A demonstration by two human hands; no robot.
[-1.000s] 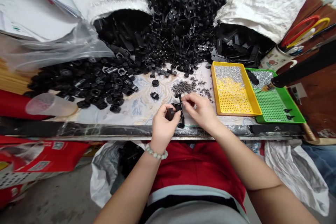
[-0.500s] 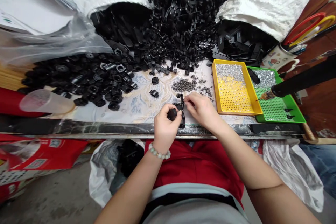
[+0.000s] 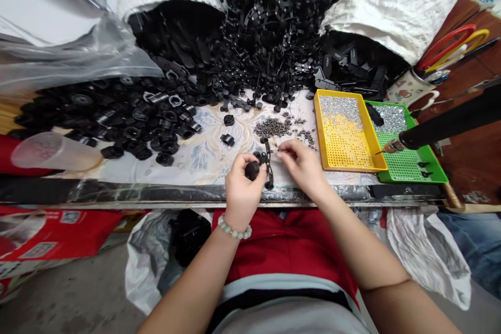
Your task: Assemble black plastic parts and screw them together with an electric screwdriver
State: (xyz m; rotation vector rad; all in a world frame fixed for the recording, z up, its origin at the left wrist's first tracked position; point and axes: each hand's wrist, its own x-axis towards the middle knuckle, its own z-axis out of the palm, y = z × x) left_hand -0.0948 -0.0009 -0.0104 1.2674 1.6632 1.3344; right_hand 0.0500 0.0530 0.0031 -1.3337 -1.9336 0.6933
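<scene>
The fingers of the left hand point(image 3: 243, 182) hold one black bar point(image 3: 269, 163) and one black knob point(image 3: 251, 170), both partly hidden, near the front edge of the surface point(image 3: 203, 156). The right hand point(image 3: 303, 167) is just beside, fingers narrow; whether they pinch anything I cannot tell. Two loose black pieces point(image 3: 227, 140) have open room around them.

Fairly bright, even light falls on the tabletop point(image 3: 195, 167) with only soft shadows, bleaching the papers point(image 3: 50, 8) at upper left while the heaped black parts point(image 3: 274, 36) lose detail. Metal bits point(image 3: 346, 107) glint. Wide-angle distortion stretches the edges, where the red bag point(image 3: 86, 235) looks soft.
</scene>
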